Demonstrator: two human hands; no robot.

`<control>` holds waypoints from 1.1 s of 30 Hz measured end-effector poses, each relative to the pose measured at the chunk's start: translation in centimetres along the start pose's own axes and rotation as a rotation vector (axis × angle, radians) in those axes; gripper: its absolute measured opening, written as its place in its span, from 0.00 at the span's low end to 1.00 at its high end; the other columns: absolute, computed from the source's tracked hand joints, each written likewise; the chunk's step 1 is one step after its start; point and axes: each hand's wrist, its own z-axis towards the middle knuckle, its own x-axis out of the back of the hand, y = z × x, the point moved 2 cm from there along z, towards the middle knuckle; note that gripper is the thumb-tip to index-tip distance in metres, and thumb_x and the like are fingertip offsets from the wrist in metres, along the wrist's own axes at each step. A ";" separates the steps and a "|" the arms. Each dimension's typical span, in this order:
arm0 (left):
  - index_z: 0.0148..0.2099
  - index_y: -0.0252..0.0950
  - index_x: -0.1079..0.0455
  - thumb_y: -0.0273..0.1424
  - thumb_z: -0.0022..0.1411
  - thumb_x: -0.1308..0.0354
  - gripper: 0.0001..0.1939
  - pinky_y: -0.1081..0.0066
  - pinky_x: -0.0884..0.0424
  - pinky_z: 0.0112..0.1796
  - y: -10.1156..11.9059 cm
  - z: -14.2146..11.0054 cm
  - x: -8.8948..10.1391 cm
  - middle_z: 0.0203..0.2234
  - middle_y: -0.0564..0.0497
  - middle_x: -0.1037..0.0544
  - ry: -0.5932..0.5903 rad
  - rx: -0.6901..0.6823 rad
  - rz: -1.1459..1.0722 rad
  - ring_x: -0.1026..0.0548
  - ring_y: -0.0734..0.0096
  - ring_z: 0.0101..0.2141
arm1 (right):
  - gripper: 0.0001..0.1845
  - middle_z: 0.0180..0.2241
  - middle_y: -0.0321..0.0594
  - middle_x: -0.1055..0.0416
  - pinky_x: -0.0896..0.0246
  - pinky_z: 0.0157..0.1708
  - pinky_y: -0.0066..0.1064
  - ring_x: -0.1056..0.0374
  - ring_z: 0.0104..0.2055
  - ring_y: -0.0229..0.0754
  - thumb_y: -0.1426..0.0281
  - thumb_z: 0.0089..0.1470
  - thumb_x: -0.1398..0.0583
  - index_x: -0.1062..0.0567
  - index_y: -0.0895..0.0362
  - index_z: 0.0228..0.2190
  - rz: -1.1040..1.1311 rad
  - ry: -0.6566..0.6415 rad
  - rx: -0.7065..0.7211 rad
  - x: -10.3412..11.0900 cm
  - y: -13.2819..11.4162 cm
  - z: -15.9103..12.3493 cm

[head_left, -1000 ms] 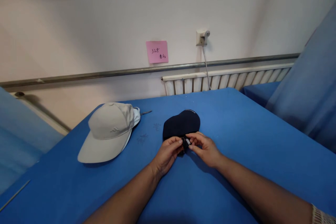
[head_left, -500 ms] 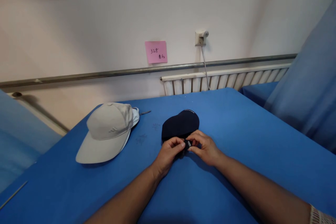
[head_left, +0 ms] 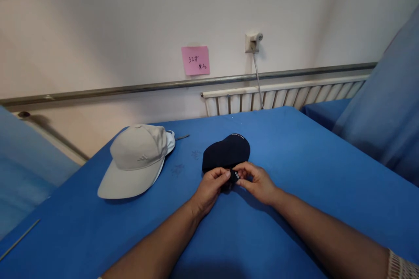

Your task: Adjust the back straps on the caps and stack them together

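Taking the dark cap as the clock's centre, the pale wall [head_left: 137, 17] fills 12 o'clock, just past the far edge of the blue table [head_left: 327, 161]. That edge ends in a corner at 2 o'clock, from which the right side slants down, leaving a broad run of blue between the right arm and the curtain [head_left: 382, 109] near 3 o'clock. The grey cap [head_left: 137, 148] sits at 9, its crown near the table's left edge, a strip of blue separating it from the dark cap [head_left: 225, 153], which lies mid-table, well in from every visible edge. Pressed close at its near rim, the left hand [head_left: 209, 189] at 7 and the right hand [head_left: 258, 183] at 4 each pinch, thumb against finger, one small black piece [head_left: 233, 176] at 5; whether it joins the cap cannot be told. A thin stick [head_left: 20, 239] lies toward 8, near the left edge.
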 end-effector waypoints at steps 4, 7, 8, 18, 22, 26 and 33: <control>0.28 0.32 0.29 0.37 0.51 0.32 0.14 0.74 0.39 0.29 0.2 0.0 0.0 0.23 0.52 0.29 0.031 0.013 -0.106 0.33 0.77 0.25 | 0.14 0.32 0.35 0.30 0.36 0.38 0.33 0.33 0.34 0.38 0.69 0.49 0.38 0.29 0.53 0.41 0.119 0.037 -0.052 -0.2 0.4 0.0; 0.30 0.32 0.28 0.35 0.50 0.31 0.12 0.71 0.35 0.33 0.3 0.1 0.3 0.28 0.49 0.25 0.029 0.029 -0.221 0.30 0.73 0.29 | 0.10 0.29 0.34 0.30 0.37 0.33 0.30 0.34 0.30 0.37 0.67 0.48 0.37 0.29 0.54 0.35 0.109 0.111 -0.085 -0.4 0.6 0.1; 0.30 0.32 0.28 0.35 0.50 0.31 0.12 0.70 0.34 0.34 0.3 0.1 0.4 0.30 0.48 0.24 0.034 0.034 -0.254 0.28 0.72 0.31 | 0.09 0.26 0.33 0.31 0.39 0.29 0.29 0.36 0.27 0.36 0.66 0.48 0.36 0.29 0.54 0.32 0.085 0.147 -0.114 -0.4 0.6 0.0; 0.30 0.32 0.31 0.36 0.54 0.35 0.12 0.73 0.35 0.32 0.3 0.0 0.3 0.28 0.50 0.27 0.025 -0.005 -0.154 0.31 0.74 0.29 | 0.18 0.27 0.36 0.31 0.50 0.18 0.23 0.40 0.22 0.31 0.58 0.44 0.32 0.30 0.57 0.28 0.809 0.192 -0.573 -1.1 -0.9 -0.9; 0.33 0.34 0.32 0.39 0.56 0.37 0.13 0.74 0.38 0.27 0.4 -0.2 0.1 0.31 0.50 0.28 0.096 -0.132 0.108 0.34 0.76 0.26 | 0.18 0.20 0.30 0.38 0.52 0.19 0.23 0.44 0.20 0.30 0.62 0.41 0.30 0.33 0.56 0.23 0.861 0.248 -0.515 -0.7 -1.0 -0.6; 0.46 0.38 0.31 0.31 0.51 0.34 0.19 0.71 0.33 0.33 1.3 -1.0 -0.4 0.48 0.45 0.30 0.123 -0.439 0.642 0.32 0.72 0.33 | 0.19 0.17 0.29 0.38 0.54 0.20 0.25 0.45 0.19 0.30 0.60 0.42 0.31 0.35 0.56 0.20 0.787 0.274 -0.467 -1.0 -0.7 -0.6; 0.48 0.39 0.35 0.25 0.58 0.45 0.14 0.64 0.32 0.39 1.3 -1.8 -1.2 0.36 0.50 0.27 0.109 -0.598 1.131 0.29 0.67 0.36 | 0.20 0.20 0.30 0.34 0.51 0.21 0.25 0.36 0.24 0.33 0.64 0.39 0.30 0.36 0.56 0.21 0.887 0.315 -0.489 -1.3 -0.7 -0.5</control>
